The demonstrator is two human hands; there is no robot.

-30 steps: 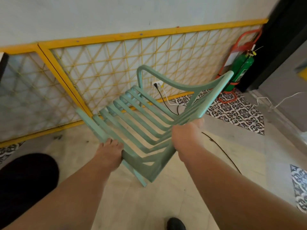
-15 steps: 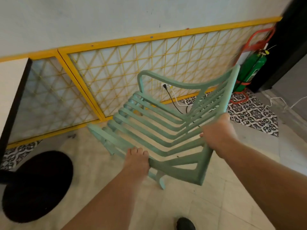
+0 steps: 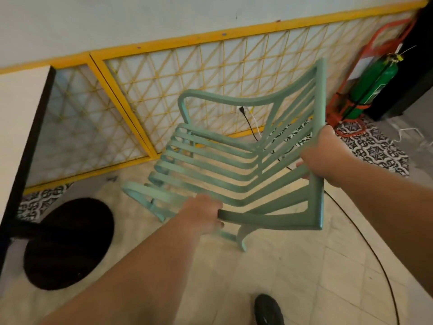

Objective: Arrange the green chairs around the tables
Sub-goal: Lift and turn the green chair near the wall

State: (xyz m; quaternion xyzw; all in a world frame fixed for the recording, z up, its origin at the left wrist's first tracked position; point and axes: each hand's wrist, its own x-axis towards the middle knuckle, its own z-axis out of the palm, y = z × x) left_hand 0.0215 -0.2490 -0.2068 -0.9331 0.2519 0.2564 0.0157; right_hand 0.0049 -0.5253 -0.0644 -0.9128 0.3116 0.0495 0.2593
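A pale green slatted chair (image 3: 222,165) hangs tilted above the floor in the middle of the head view, its seat facing left and its back to the right. My left hand (image 3: 201,213) is closed on the near armrest at the seat's front. My right hand (image 3: 324,156) grips the top rail of the backrest. One chair leg (image 3: 242,240) points down just above the tiles. A white table top with a black edge (image 3: 21,127) shows at the far left, standing on a round black base (image 3: 68,242).
A yellow lattice panel (image 3: 187,90) runs along the wall behind the chair. A green fire extinguisher (image 3: 372,87) in a red stand sits at the right. A black cable (image 3: 375,254) curves across the floor on the right. My dark shoe (image 3: 268,309) is at the bottom.
The chair has swung to the right and turned more level, with both hands still holding it. The view has shifted left, bringing the white table and its black base into sight.
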